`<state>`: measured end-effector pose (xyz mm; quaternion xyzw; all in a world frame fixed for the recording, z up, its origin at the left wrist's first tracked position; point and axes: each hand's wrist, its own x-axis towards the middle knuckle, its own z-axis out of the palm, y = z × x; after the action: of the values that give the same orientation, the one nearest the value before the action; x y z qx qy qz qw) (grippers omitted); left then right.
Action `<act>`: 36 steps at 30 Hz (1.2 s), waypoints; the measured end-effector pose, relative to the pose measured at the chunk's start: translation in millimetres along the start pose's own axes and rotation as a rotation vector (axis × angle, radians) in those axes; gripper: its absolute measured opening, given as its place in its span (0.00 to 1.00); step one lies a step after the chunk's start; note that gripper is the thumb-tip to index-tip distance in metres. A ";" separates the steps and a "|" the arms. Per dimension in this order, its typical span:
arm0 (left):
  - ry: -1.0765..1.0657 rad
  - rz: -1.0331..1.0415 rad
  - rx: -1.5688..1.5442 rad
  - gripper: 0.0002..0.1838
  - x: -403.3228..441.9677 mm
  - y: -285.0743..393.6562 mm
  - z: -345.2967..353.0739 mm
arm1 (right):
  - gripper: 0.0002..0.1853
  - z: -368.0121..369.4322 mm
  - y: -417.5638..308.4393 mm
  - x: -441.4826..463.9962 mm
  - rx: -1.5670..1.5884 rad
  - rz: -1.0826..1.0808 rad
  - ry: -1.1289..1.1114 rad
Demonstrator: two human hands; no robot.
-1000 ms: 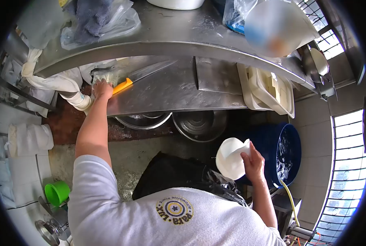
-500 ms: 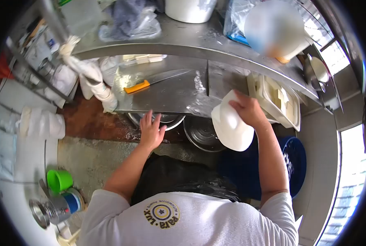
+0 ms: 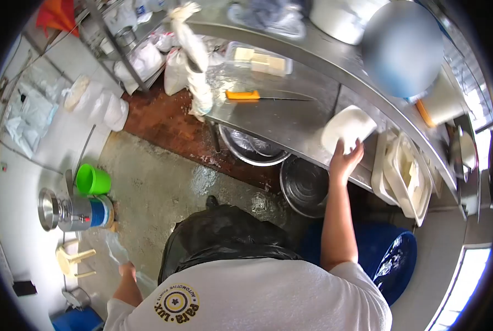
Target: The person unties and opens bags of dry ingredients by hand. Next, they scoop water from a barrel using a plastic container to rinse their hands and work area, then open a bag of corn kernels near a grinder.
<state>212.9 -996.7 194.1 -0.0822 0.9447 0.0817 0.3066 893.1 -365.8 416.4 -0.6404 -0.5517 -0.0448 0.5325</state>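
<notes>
From where I stand, I see a white container (image 3: pixel 350 122), smooth and plain, with rounded corners, and its surface looks pale and a little shiny. It is at the front side of the metal counter (image 3: pixel 279 124), to the right of a knife (image 3: pixel 244 95) with a yellow handle; whether it rests on the metal or is slightly above it, I cannot tell. The right hand (image 3: pixel 343 163) is at its near edge, with the fingers spread apart and their tips over the white surface. They seem to touch it, but I do not see them closed around it. The left hand (image 3: pixel 127 270) is low, at the person's left side, near a translucent, blurred streak (image 3: pixel 115 247). Its fingers are too small and unclear for me to say if they are spread or pressed together.
</notes>
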 end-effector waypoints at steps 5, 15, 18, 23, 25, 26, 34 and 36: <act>0.107 -0.161 -0.259 0.15 -61.3 -4.5 32.0 | 0.16 52.1 -50.3 -133.4 0.185 -0.009 -0.671; -0.192 0.564 0.178 0.25 126.5 277.4 62.6 | 0.14 327.9 -159.3 -129.9 -0.210 -0.128 -0.717; -0.252 0.603 0.211 0.26 153.3 379.9 69.0 | 0.23 373.6 -169.2 -157.5 -0.616 -0.123 -0.556; -0.374 0.895 0.574 0.32 194.9 536.9 132.2 | 0.21 369.2 -98.2 -167.0 -0.880 -0.583 -0.781; -0.351 1.041 0.703 0.33 210.8 596.0 177.7 | 0.20 361.8 -82.7 -166.2 -0.830 -0.587 -0.767; -0.340 0.999 0.660 0.33 217.3 622.9 204.4 | 0.20 360.8 -78.6 -164.9 -0.803 -0.578 -0.756; -0.338 1.197 0.591 0.38 235.6 803.3 439.8 | 0.18 330.2 -70.5 -166.6 -0.793 -0.514 -0.750; -0.348 1.226 0.593 0.39 217.3 843.8 477.8 | 0.17 326.5 -75.2 -168.6 -0.807 -0.490 -0.762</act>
<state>136.4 -100.6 -228.5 0.5666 0.7405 -0.0091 0.3613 597.9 -251.3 215.2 -0.6172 -0.7743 -0.1392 -0.0132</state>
